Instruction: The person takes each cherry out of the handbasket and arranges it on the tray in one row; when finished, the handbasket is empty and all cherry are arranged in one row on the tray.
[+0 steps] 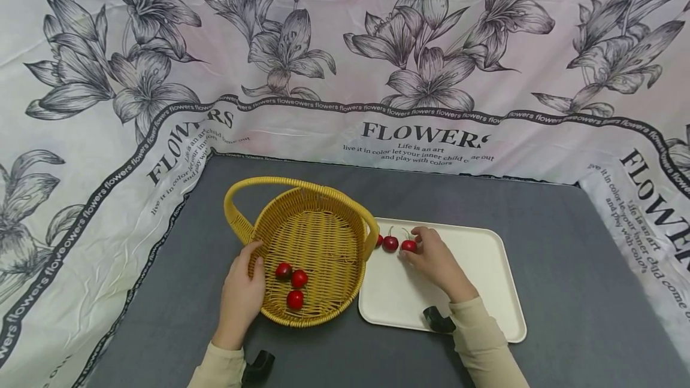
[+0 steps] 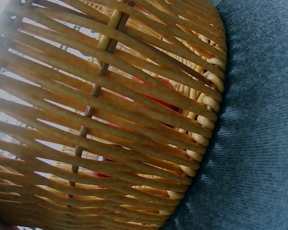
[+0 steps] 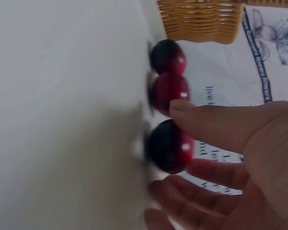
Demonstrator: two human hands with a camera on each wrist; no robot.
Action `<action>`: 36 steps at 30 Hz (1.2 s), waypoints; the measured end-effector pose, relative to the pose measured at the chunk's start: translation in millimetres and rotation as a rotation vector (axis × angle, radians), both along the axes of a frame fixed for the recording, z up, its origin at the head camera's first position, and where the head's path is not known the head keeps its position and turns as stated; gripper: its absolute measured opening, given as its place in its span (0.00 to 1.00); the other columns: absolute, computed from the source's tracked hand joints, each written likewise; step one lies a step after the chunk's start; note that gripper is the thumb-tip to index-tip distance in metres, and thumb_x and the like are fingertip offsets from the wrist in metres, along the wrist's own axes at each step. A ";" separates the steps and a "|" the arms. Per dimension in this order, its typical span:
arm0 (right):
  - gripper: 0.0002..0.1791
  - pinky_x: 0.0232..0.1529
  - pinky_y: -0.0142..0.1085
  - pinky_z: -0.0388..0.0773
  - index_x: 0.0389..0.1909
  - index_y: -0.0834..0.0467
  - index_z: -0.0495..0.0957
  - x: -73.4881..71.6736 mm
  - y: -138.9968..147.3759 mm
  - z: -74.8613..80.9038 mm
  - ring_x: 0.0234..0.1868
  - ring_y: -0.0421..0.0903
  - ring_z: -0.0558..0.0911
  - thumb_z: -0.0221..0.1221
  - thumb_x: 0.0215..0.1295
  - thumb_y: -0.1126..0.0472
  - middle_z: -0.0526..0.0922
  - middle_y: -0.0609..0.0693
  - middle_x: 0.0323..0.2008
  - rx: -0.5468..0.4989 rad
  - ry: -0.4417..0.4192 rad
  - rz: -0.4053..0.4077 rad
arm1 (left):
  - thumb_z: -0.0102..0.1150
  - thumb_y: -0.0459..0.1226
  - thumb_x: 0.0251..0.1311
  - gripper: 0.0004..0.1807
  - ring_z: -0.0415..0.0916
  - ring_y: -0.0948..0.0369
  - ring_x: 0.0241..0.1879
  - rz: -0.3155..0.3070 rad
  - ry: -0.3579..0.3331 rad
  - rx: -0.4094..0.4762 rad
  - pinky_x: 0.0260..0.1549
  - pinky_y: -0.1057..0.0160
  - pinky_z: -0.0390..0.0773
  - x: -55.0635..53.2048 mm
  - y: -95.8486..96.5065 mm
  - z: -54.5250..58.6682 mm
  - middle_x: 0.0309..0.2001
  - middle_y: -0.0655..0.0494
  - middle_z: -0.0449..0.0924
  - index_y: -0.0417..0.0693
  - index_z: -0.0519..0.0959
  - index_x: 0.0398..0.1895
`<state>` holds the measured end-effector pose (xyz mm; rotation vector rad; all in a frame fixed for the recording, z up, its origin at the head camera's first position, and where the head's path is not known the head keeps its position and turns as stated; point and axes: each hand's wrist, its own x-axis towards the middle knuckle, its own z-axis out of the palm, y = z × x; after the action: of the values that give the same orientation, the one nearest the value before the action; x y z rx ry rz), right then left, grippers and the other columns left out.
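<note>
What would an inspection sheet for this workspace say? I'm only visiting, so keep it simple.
Surface: grey cloth.
Job's things: yellow basket holding three red cherries; cream tray with three more cherries in a row.
Clutter: nothing seen.
Grips: left hand holds the basket's left rim; right hand has thumb and fingers round the tray's rightmost cherry.
Cables: nothing seen.
Surroundings: white fabric printed with flowers and lettering.

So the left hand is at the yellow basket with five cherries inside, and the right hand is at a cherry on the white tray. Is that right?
Not quite: the head view shows three cherries inside the yellow basket, not five. The left hand is at the basket, and the right hand is at a cherry on the white tray.
</note>
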<state>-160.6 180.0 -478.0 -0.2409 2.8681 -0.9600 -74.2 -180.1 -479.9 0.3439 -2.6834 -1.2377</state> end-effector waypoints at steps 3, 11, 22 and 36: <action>0.32 0.46 0.49 0.75 0.58 0.68 0.66 6.8 0.4 10.8 0.44 0.55 0.77 0.66 0.58 0.56 0.72 0.63 0.48 0.031 -0.006 -0.005 | 0.43 0.39 0.73 0.20 0.72 0.44 0.54 0.001 0.001 0.003 0.46 0.39 0.70 0.0 -0.4 -0.4 0.57 0.42 0.72 0.51 0.68 0.66; 0.35 0.45 0.50 0.76 0.63 0.66 0.64 34.2 -11.7 61.0 0.48 0.58 0.78 0.66 0.60 0.54 0.72 0.63 0.54 0.057 0.073 0.039 | 0.43 0.39 0.72 0.20 0.72 0.44 0.54 0.003 0.001 0.008 0.47 0.40 0.70 -0.8 -1.3 -1.3 0.57 0.43 0.72 0.53 0.67 0.66; 0.23 0.41 0.37 0.76 0.51 0.55 0.73 75.6 -55.4 105.1 0.42 0.41 0.78 0.68 0.57 0.55 0.77 0.45 0.43 0.034 0.176 0.294 | 0.43 0.39 0.73 0.20 0.73 0.45 0.52 0.001 -0.014 0.008 0.44 0.41 0.71 -0.3 -2.2 -1.1 0.58 0.44 0.72 0.54 0.67 0.66; 0.15 0.32 0.29 0.71 0.44 0.55 0.77 40.7 -151.2 90.5 0.28 0.36 0.73 0.63 0.63 0.51 0.76 0.42 0.28 0.145 0.034 0.676 | 0.44 0.39 0.72 0.20 0.73 0.45 0.50 0.000 -0.026 0.001 0.43 0.42 0.72 -0.2 -0.8 0.6 0.59 0.44 0.71 0.54 0.67 0.66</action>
<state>-119.9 28.8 -387.4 -1.1195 2.5500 -0.6074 -74.4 -180.9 -479.4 0.3629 -2.7045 -1.2424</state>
